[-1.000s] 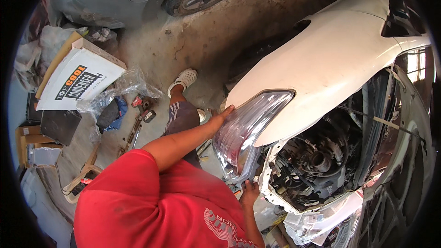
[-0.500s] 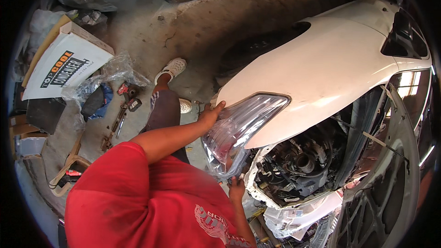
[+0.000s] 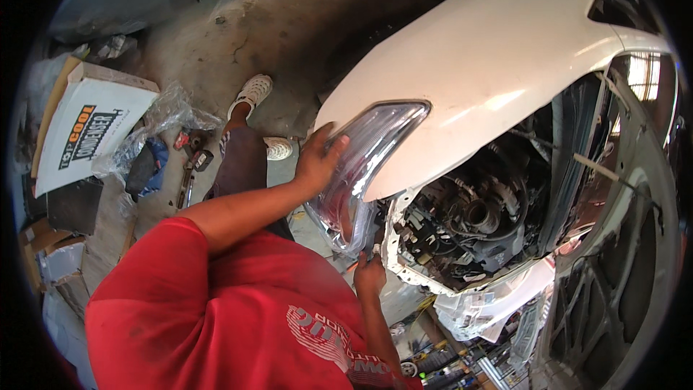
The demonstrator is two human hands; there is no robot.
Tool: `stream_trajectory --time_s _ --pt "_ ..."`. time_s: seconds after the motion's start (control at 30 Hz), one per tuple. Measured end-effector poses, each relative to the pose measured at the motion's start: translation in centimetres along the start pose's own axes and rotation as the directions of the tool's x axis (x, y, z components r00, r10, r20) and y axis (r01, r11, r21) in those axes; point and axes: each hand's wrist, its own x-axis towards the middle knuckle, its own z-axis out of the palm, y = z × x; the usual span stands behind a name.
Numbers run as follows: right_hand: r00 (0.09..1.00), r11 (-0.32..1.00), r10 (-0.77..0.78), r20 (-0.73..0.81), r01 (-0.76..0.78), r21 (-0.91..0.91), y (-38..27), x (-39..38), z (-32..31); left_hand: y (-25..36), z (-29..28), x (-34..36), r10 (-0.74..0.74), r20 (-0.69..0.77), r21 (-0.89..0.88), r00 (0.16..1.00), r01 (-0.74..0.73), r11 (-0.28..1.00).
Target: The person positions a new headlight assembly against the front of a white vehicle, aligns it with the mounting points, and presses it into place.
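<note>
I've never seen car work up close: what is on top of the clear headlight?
The left hand lies on its outer edge. The part of the headlight under that hand is covered. The right hand is by its lower end; contact there is unclear.

A worker here wears a red short-sleeved shirt (image 3: 238, 292), a pale rounded emblem (image 3: 312, 334) and lettering (image 3: 333, 325) printed across its front, dark shorts (image 3: 244, 165) with light stripes (image 3: 224, 141) and off-white perforated shoes (image 3: 254, 92); left hand (image 3: 317, 164) and right hand (image 3: 369, 276) are bare.
</note>
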Motion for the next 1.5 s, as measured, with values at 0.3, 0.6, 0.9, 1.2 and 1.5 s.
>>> stream_trajectory --time_s 0.3,0.6,0.9,1.2,1.5 --pt "0.981 0.982 -0.132 -0.142 0.149 0.115 2.4 0.4 3.3 1.6 0.1 0.1 0.122 0.050 -0.052 0.991 -0.120 0.991" --pt "0.989 0.965 -0.076 -0.124 0.104 0.240 1.8 -0.3 3.6 2.7 0.0 0.4 0.004 0.142 -0.106 0.990 0.011 0.994" --pt "0.954 0.869 -0.105 -0.281 0.226 0.440 3.9 -0.8 5.5 4.8 1.8 0.5 -0.209 0.265 -0.333 0.941 0.292 0.896" --pt "0.937 0.690 0.007 -0.349 0.248 0.680 3.1 -0.4 7.3 5.6 0.8 1.2 -0.114 0.243 -0.194 0.963 0.164 0.967" --pt "0.973 0.391 0.132 -0.191 0.126 0.912 2.8 -0.4 8.0 6.2 1.6 0.7 -0.038 0.367 -0.198 0.930 0.118 0.973"
